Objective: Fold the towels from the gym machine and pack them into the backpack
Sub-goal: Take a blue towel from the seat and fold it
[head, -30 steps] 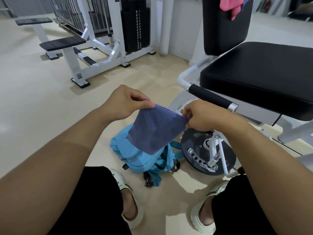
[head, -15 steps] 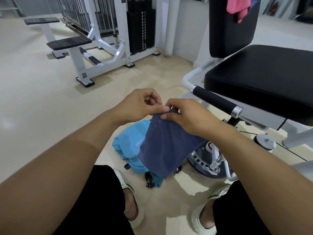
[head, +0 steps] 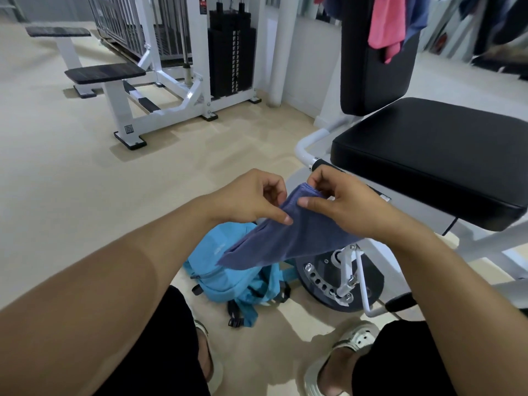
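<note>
A folded blue-grey towel (head: pixel 294 238) hangs in the air between my hands, above a light blue backpack (head: pixel 228 270) lying on the floor by my feet. My left hand (head: pixel 251 200) pinches the towel's left edge with the thumb. My right hand (head: pixel 340 201) grips its upper right corner and lies over its top. A pink towel (head: pixel 385 27) and a dark blue towel (head: pixel 417 15) hang over the backrest of the gym machine at the top right. The backpack's opening is hidden behind the towel.
The gym machine's black seat (head: pixel 434 155) and white frame stand close on the right, with a round black plate (head: pixel 323 278) beside the backpack. A white cable machine with a weight stack (head: pixel 231 52) and benches stands at the back left. My sandalled feet are below.
The towel was stretched wide between my hands, then my hands came together and folded it. Now it is narrower and tilted, with its free end hanging to the lower left.
</note>
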A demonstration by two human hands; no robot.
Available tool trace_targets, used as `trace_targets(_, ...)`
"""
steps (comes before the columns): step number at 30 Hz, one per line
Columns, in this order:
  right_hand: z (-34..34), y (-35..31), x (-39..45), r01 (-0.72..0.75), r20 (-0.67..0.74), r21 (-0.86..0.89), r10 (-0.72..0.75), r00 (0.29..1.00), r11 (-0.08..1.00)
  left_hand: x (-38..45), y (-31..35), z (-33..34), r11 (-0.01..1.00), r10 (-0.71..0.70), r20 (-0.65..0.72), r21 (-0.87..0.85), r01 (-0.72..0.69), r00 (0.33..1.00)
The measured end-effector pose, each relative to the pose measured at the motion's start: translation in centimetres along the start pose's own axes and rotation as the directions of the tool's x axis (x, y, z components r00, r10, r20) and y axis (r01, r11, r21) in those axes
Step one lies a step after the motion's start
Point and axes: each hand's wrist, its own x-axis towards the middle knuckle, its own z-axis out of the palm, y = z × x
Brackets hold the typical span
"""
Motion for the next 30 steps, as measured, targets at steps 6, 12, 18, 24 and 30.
trace_targets(6,-0.1,-0.1,-0.5,-0.006,-0.078,0.081,0.012,0.997,0.997,0.7,0.0,0.2,1.0,-0.001,0.015,-0.032,0.001,1.0)
trace_targets(12,-1.0,-0.6,-1.2,0.02,-0.158,-0.037,-0.026,0.987,0.999,1.2,-0.6,1.6,0.996,-0.068,0.07,0.066,0.064,0.995)
trace_targets(18,-2.4,-0.6,-2.2,0.025,-0.253,-0.078,-0.044,0.966,0.997,2.5,-0.1,2.8,0.998,-0.054,0.103,0.027,0.052,0.993)
trace_targets(24,-3.8,0.4,-3.4,-0.011,-0.37,-0.041,-0.005,0.929,0.999,3.1,0.1,3.3,0.987,-0.123,0.194,0.129,0.099,0.973)
trace_targets(30,-5.4,1.9,-4.4,-0.057,-0.441,0.017,0.059,0.895,0.998,3.8,-0.2,3.7,0.982,-0.173,0.221,0.107,0.153,0.96)
